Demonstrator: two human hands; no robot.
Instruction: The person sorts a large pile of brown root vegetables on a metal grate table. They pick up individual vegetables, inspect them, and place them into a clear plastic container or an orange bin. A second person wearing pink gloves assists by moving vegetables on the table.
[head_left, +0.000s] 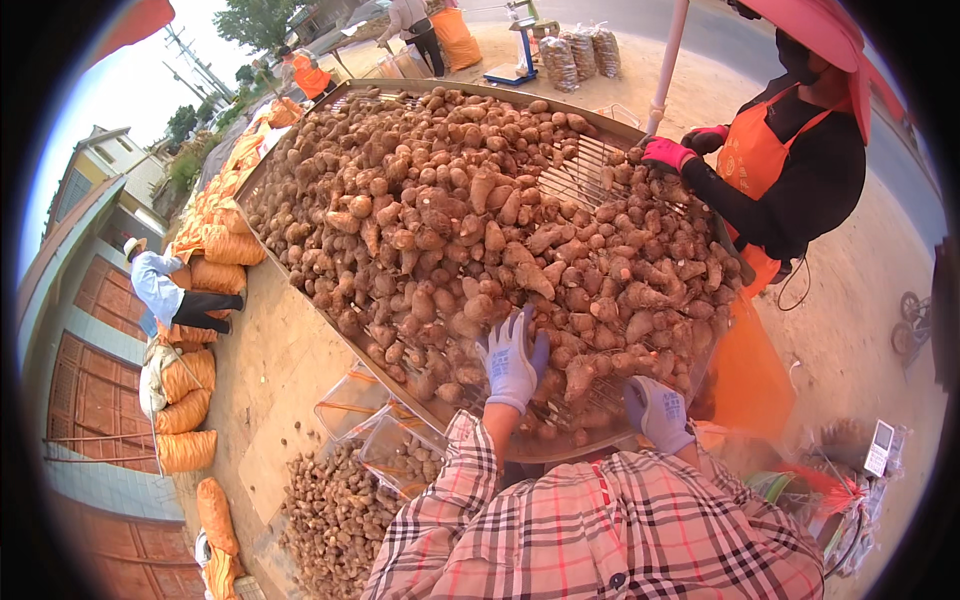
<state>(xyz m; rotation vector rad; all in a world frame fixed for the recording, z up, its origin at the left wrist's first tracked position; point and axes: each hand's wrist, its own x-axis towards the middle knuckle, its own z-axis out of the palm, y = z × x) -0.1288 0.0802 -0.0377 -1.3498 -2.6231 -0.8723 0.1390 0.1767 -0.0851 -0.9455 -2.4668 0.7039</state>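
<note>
A large heap of brown taro corms (420, 247) covers a metal-rimmed sorting table with a slatted grate (574, 176) in front of me. My left hand (511, 364), in a pale grey-and-purple work glove, reaches over the near part of the heap. Its fingers are spread and rest on or just above the corms, and no corm shows in its grip. My right hand (663, 414), gloved the same way, is at the table's near right edge beside some corms. Its fingers curl away from view, so whatever may be in them is hidden.
Clear plastic crates (401, 450) stand at the table's near left, beside a ground pile of small corms (337, 510). A co-worker in an orange apron (757, 154) handles corms at the right. Orange mesh sacks (187, 412) line the left; a blue platform scale (517, 71) stands behind.
</note>
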